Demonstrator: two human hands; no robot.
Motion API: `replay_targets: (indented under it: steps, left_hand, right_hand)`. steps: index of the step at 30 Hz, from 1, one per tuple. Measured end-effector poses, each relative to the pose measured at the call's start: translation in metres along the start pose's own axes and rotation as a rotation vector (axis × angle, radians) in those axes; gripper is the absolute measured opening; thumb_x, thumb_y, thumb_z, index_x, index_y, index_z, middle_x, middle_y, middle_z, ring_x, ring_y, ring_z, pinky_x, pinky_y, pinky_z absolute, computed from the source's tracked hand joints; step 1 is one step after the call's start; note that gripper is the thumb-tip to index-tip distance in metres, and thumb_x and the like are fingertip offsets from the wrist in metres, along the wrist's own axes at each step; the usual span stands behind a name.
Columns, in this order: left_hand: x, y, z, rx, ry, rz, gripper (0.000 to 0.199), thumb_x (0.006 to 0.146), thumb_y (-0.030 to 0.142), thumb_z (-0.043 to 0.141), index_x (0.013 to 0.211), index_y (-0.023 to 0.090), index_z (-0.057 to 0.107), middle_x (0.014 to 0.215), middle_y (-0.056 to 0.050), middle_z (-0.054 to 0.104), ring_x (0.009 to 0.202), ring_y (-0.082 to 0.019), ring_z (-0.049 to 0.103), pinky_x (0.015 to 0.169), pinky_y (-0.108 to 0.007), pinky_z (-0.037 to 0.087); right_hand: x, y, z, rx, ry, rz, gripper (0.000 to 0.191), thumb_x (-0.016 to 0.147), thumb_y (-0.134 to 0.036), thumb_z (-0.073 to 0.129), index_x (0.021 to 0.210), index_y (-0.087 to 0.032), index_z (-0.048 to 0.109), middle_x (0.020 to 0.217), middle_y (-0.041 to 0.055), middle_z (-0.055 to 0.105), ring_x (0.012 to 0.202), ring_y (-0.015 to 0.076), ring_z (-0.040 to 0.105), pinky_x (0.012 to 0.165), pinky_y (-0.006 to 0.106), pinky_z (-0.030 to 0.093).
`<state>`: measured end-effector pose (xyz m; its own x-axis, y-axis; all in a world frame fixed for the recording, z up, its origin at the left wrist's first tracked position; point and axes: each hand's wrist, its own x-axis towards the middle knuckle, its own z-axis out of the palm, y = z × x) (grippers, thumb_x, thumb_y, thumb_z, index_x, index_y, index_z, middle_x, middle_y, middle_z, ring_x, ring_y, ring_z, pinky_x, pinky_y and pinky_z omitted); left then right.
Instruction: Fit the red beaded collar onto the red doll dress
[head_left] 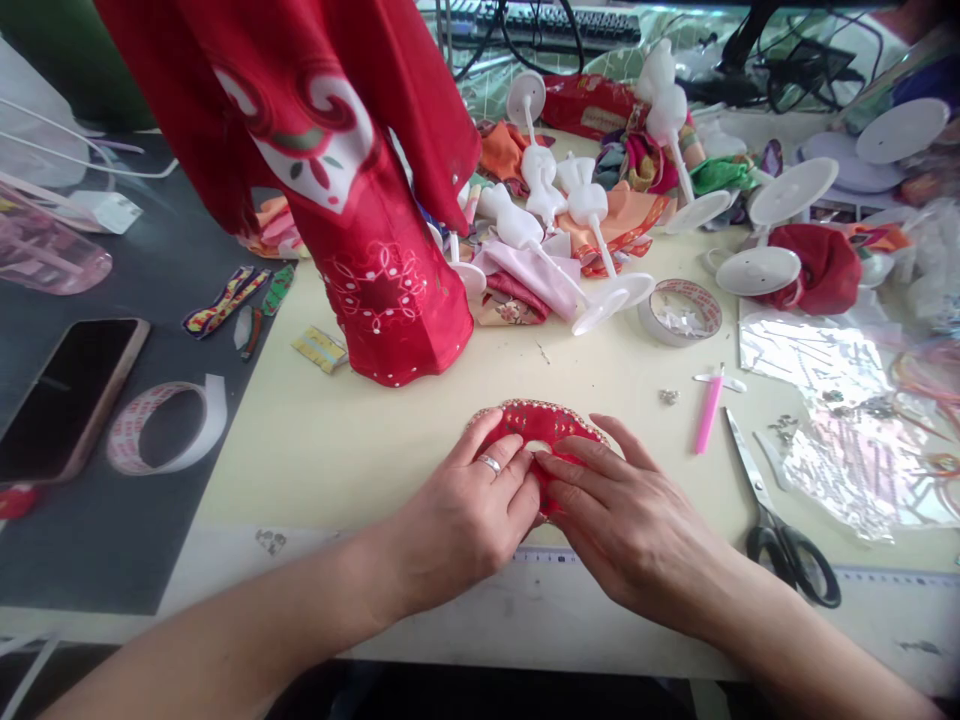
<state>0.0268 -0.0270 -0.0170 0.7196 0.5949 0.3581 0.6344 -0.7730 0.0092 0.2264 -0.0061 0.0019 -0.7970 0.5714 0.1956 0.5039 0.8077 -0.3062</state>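
Observation:
A small red fabric piece [544, 420] with a beaded, gold-patterned edge lies at the front middle of the table. My left hand [480, 485], with a ring on one finger, grips its left side, fingers bent and pressed together. From the right, my right hand [619, 500] pinches the same piece, and the fingertips of both hands nearly meet at its centre. A small pale opening or part shows between them. The hands partly hide the lower edge of the fabric. Behind it stands a tall red garment [397, 290] with white patterns.
Black-handled scissors [761, 495], a pink pen-like tool [709, 412] and bags of beads [840, 450] lie right. White mannequin stands [600, 240] and cloths fill the back. Tape rolls [166, 425] [680, 312] and a phone [71, 395] lie around. A ruler [544, 555] runs along the front.

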Motion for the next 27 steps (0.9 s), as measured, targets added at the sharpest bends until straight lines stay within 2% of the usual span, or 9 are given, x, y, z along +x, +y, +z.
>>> replay_targets:
  steps: [11,21,27]
  left_hand:
    - [0.0011,0.0007,-0.0015,0.004,-0.004,-0.008,0.018,0.086,0.02,0.057,0.095,0.006,0.065,0.102,-0.014,0.069,0.1,-0.027,0.062,0.103,-0.056,0.041]
    - [-0.0005,0.0001,-0.0011,-0.007,0.043,0.008,0.019,0.084,0.02,0.059,0.097,0.006,0.065,0.102,-0.014,0.069,0.104,-0.028,0.061,0.105,-0.056,0.039]
    - [0.0007,0.0018,-0.0008,0.014,0.007,-0.021,0.021,0.085,0.019,0.058,0.098,0.004,0.064,0.104,-0.016,0.068,0.101,-0.028,0.061,0.103,-0.056,0.041]
  right_hand:
    - [-0.0014,0.0013,-0.0009,-0.022,0.074,-0.011,0.016,0.085,-0.008,0.052,0.094,-0.013,0.064,0.099,0.0083,0.071,0.106,0.0243,0.059,0.111,0.05,0.027]
    - [-0.0006,0.0004,0.0002,-0.034,0.055,0.011,0.016,0.085,-0.01,0.052,0.095,-0.013,0.064,0.096,0.0087,0.071,0.103,0.0247,0.06,0.109,0.051,0.03]
    - [-0.0007,-0.0002,0.0001,-0.04,0.037,0.014,0.015,0.085,-0.011,0.052,0.095,-0.013,0.064,0.097,0.0098,0.071,0.105,0.0253,0.06,0.109,0.052,0.031]
